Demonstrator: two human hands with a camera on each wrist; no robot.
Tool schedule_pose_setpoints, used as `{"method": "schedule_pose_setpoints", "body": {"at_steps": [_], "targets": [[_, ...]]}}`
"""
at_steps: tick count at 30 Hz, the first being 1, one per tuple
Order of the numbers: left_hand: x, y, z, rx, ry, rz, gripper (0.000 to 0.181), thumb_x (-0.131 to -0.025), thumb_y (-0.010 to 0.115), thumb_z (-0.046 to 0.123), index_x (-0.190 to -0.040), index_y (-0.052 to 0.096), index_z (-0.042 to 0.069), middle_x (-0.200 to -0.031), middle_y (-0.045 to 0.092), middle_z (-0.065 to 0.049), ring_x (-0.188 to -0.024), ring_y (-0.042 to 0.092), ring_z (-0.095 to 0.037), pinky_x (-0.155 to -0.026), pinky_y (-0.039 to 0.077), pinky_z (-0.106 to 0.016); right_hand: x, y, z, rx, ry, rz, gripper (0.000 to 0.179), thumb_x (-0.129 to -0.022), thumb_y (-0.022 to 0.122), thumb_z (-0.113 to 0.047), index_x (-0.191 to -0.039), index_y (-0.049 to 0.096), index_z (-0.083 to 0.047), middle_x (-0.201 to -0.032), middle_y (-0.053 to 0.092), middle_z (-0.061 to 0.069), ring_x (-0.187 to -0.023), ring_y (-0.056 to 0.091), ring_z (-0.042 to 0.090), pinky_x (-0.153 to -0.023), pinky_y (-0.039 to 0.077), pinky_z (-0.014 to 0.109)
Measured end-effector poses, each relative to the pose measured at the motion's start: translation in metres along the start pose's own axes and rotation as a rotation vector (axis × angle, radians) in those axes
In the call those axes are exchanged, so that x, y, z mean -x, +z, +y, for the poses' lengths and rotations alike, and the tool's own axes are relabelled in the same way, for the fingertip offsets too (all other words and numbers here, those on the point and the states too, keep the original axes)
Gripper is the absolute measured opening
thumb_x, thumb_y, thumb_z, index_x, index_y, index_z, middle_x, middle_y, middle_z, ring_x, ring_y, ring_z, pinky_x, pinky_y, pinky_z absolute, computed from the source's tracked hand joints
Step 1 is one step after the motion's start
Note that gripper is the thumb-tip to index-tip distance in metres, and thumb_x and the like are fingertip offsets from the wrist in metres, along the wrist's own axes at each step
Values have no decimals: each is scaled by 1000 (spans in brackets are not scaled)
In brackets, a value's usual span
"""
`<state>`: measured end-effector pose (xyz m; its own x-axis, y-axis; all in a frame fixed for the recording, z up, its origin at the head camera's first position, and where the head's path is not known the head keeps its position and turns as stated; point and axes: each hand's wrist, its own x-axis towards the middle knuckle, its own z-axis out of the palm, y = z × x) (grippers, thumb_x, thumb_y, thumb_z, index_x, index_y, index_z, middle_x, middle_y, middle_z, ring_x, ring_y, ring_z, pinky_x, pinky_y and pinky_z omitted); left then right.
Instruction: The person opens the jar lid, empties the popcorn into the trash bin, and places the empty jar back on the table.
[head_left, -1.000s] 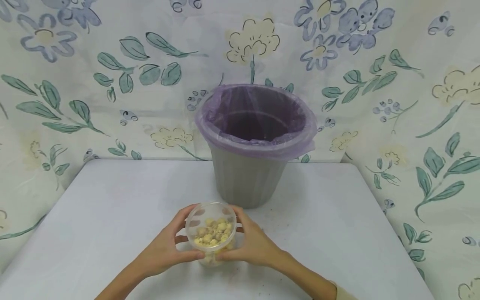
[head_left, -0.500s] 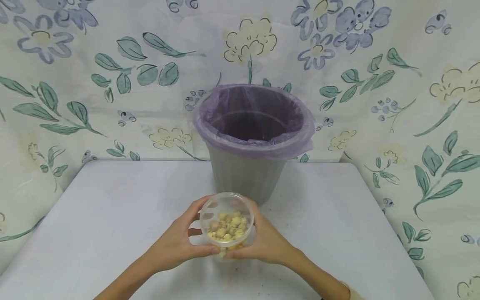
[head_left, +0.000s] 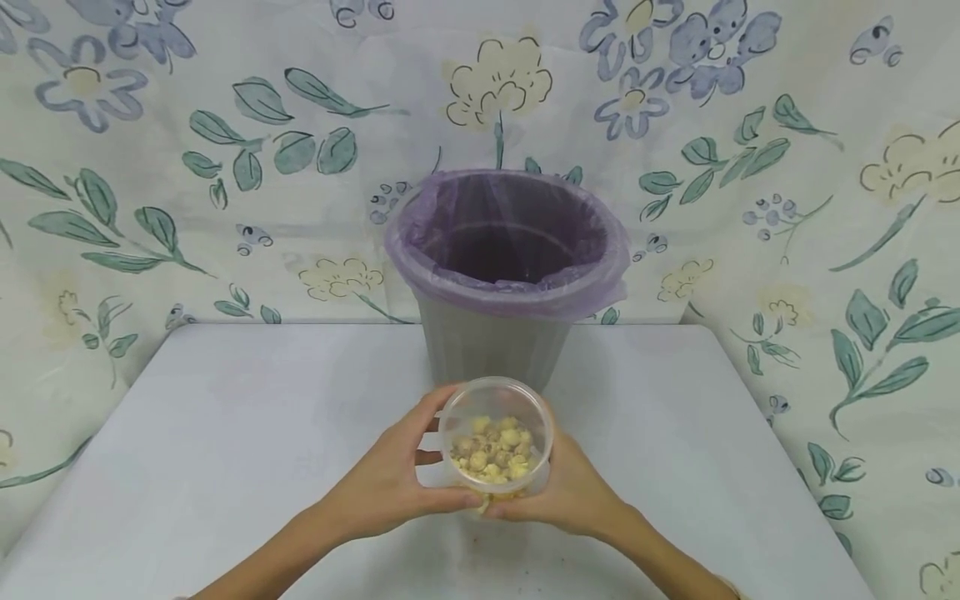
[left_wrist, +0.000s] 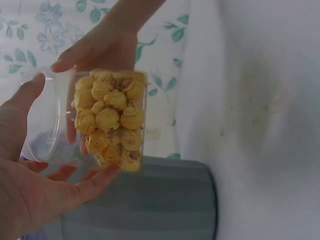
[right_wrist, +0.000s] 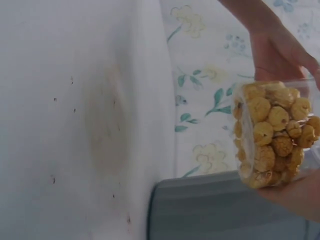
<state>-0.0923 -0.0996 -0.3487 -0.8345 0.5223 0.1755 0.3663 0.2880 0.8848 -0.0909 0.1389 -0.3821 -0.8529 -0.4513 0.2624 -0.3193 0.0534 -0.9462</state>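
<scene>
A clear plastic jar (head_left: 491, 400) of yellow popcorn (head_left: 495, 450), without a lid, is held between both hands in front of the bin. On its left side my left hand (head_left: 393, 483) grips it, thumb at the near side and fingers around the far side. My right hand (head_left: 573, 487) grips the other side the same way, the two thumbs close together. In the left wrist view the popcorn (left_wrist: 110, 117) fills the lower part of the jar. From the right wrist view the jar's bottom (right_wrist: 247, 140) appears raised off the table.
A grey bin (head_left: 487, 350) lined with a purple bag (head_left: 517, 304) stands at the back of the white table (head_left: 262, 417), just beyond the jar. Small dark crumbs (right_wrist: 75, 110) lie on the table. A floral cloth (head_left: 315, 208) hangs behind and at the sides.
Both hands have lifted the jar and carried it to the right and a little toward the bin. The bin has stayed in place.
</scene>
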Motion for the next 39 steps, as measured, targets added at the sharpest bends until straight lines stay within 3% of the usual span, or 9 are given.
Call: {"method": "schedule_pose_setpoints", "body": {"at_steps": [9, 14, 18, 24, 32, 39], "targets": [[-10, 8, 11, 13, 12, -56, 97, -77, 88, 36, -153, 30, 22, -145, 45, -3, -125, 50, -30, -91, 53, -39, 12, -14, -3, 24, -37, 15, 111, -65, 93, -7, -154, 29, -22, -145, 46, 8, -129, 48, 31, -104, 43, 45], [-15, 5, 18, -43, 12, -93, 107, -76, 88, 39, -157, 23, 13, -147, 45, -5, -130, 47, -25, -98, 48, -46, 16, -21, -7, 12, -46, 22, 109, -67, 91, -5, -155, 29, -21, -148, 44, 9, -131, 47, 33, -105, 43, 43], [-24, -1, 23, -63, 50, -131, 110, -75, 89, 36, -158, 22, 9, -153, 40, -3, -137, 40, -19, -106, 40, -50, 18, -26, -8, 31, -59, 16, 108, -69, 90, -6, -156, 28, -19, -151, 41, 11, -133, 43, 35, -107, 41, 40], [-38, -5, 28, 36, 78, -258, 112, -73, 92, 27, -159, 20, 17, -156, 35, 6, -134, 43, -22, -107, 37, -51, 21, -29, -11, 11, -29, -2, 109, -68, 90, -6, -155, 27, -19, -151, 40, 13, -135, 41, 34, -107, 40, 38], [-52, -6, 31, 107, 104, -397, 111, -69, 93, 18, -156, 24, 27, -149, 39, 5, -131, 45, -23, -105, 42, -44, 24, -33, -17, -30, -3, -72, 110, -66, 89, -6, -156, 28, -19, -149, 41, 14, -133, 42, 37, -108, 40, 38], [-56, -9, 28, 140, 100, -460, 112, -67, 93, 15, -157, 25, 22, -150, 39, 5, -134, 42, -19, -110, 35, -43, 23, -39, -14, -54, -58, -145, 107, -66, 87, -2, -155, 29, -11, -147, 45, 17, -131, 45, 33, -109, 38, 38]]}}
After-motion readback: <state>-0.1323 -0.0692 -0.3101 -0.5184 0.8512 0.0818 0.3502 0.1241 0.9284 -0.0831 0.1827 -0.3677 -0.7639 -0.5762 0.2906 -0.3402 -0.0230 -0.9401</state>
